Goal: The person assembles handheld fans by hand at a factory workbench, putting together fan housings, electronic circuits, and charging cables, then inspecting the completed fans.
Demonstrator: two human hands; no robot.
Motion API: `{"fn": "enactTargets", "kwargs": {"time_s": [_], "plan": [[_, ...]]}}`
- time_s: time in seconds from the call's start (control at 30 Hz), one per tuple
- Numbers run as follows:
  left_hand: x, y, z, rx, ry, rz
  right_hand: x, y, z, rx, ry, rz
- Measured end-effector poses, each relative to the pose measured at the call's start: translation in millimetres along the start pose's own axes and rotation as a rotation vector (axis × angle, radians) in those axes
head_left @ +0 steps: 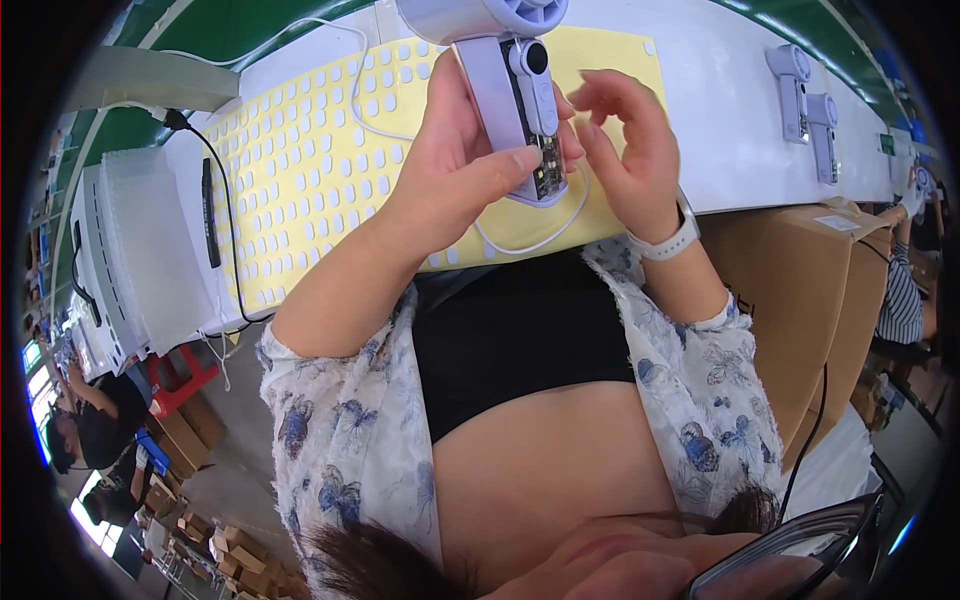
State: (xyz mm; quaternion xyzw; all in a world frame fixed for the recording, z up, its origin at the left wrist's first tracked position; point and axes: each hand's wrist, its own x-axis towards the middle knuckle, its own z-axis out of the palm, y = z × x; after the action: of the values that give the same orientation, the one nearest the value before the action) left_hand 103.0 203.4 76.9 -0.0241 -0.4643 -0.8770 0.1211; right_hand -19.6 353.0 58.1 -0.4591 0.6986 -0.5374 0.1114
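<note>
1. Locate the workpiece: the lavender handheld fan point(495, 100) is held over the yellow sheet point(605, 48) of white pads on the worktop point(725, 115), its round head pointing away from the wearer
2. Check the left grip point(455, 165): it is closed around the fan's handle, with the thumb beside the exposed electronics point(549, 172)
3. Check the right grip point(632, 150): it is open and appears empty, fingers bent just beside the handle; contact cannot be confirmed
4. Identify the step: judging by the uncovered section, the fan appears to be in partway assembly or inspection
5. For the next move, keep the left hold steady and bring the right fingertips in precisely, without pressing on the bare electronics
6. Mind the white cable point(512, 252) looping below the fan; whether it is connected cannot be told
</note>
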Motion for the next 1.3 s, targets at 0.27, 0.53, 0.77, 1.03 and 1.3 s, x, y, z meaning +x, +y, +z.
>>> {"fn": "enactTargets", "kwargs": {"time_s": [0.27,0.53,0.77,1.03,1.3], "plan": [[-1.8,-0.9,5.3,0.086,0.056,-0.003,-4.1,-29.0,-4.4,-0.073,-0.035,-0.386],[-2.8,-0.6,6.6,0.126,0.081,-0.003,-7.5,-23.7,-0.9,-0.088,0.009,-0.388],[-1.8,-1.5,3.0,0.148,0.087,-0.027,-5.1,-18.4,1.5,-0.121,0.030,-0.462],[-4.8,-6.9,6.0,0.358,0.129,0.019,-7.3,-21.6,2.1,-0.253,0.066,-0.428],[-0.8,-5.2,13.3,0.203,0.025,-0.221,-0.8,11.2,2.4,0.305,0.171,-0.099]]}}
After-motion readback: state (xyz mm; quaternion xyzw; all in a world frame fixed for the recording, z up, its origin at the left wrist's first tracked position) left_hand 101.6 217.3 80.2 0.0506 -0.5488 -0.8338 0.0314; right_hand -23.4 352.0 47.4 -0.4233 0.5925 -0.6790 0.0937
